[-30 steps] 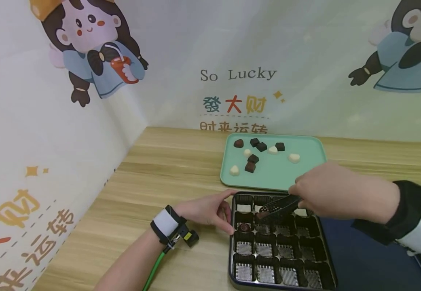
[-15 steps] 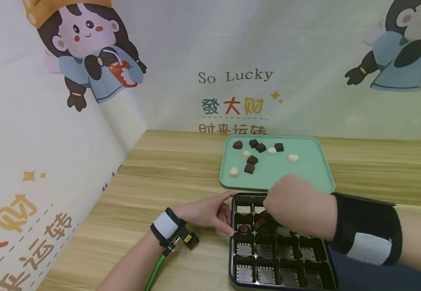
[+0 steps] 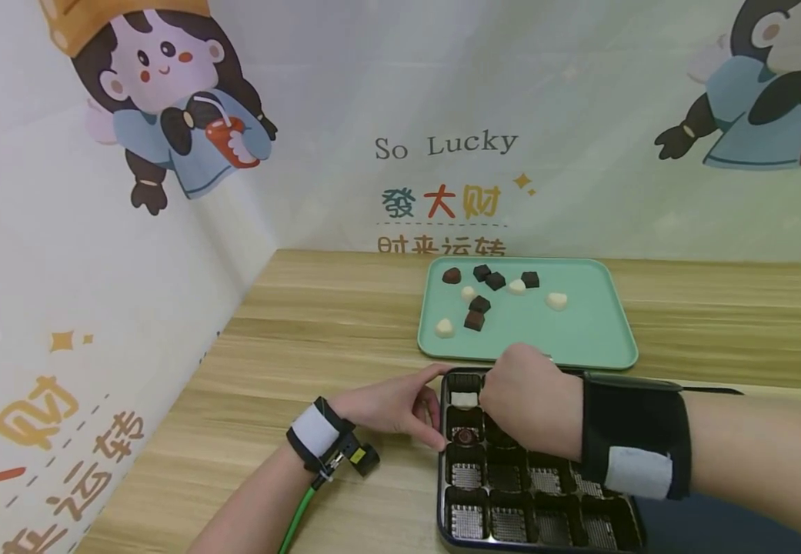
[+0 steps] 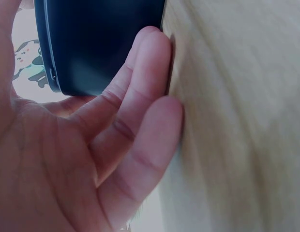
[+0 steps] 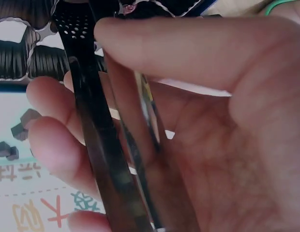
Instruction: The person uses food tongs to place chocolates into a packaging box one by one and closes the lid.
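While tongs (image 5: pixel 89 96) lie gripped between right fingers (image 5: pixel 58 142), left fingers (image 4: pixel 152 130) unclenched, against the box (image 4: pixel 101 48)

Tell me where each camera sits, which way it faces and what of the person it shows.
Head: worn on the head, facing forward and down at the green tray and black compartment box; the left hand, right hand and both forearms show.
Left wrist: on that wrist, facing the box's dark side and the wooden tabletop; palm and fingers show.
Right wrist: on that wrist, facing the black tongs, box and tray; palm, thumb and fingers show.
Shared: head and right wrist both show dark pieces on the tray.
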### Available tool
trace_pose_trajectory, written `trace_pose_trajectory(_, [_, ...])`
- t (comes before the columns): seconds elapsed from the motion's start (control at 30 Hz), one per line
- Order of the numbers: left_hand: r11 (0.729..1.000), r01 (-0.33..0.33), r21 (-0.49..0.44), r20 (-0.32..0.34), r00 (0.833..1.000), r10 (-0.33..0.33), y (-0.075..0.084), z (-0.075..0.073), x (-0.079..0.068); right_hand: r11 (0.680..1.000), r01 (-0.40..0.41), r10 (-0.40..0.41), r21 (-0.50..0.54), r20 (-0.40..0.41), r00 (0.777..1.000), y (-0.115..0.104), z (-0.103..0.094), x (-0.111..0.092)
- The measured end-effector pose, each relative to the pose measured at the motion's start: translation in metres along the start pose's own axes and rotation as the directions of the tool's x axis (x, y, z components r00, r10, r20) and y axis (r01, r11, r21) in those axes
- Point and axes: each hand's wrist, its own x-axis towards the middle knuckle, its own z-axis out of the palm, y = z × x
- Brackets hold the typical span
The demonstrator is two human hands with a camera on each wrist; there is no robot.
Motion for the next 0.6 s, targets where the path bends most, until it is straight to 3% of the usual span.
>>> trace_pose_trajectory(0.17, [1.000,0.000,-0.005,-0.002,1.000,0.000,0.000,0.001,-0.001,0.997,-0.016,0.014,0.072,0.025,1.000,0.007,-0.007,0.000])
trace_pose_trajectory(0.33, [1.000,0.001,0.013,-0.005,1.000,0.000,0.000,0.001,-0.001,0.969,-0.058,0.036,0.241,0.095,0.995,0.031,-0.021,-0.006])
trace_pose_trajectory(0.47, [0.999,0.009,0.036,-0.012,1.000,-0.008,0.001,0.001,0.000,0.921,-0.163,0.108,0.354,0.168,0.980,0.061,-0.025,-0.018])
trace_pose_trajectory(0.6, [0.999,0.012,0.048,-0.013,1.000,-0.012,0.001,0.001,0.000,0.852,-0.266,0.181,0.452,0.223,0.958,0.086,-0.013,-0.031])
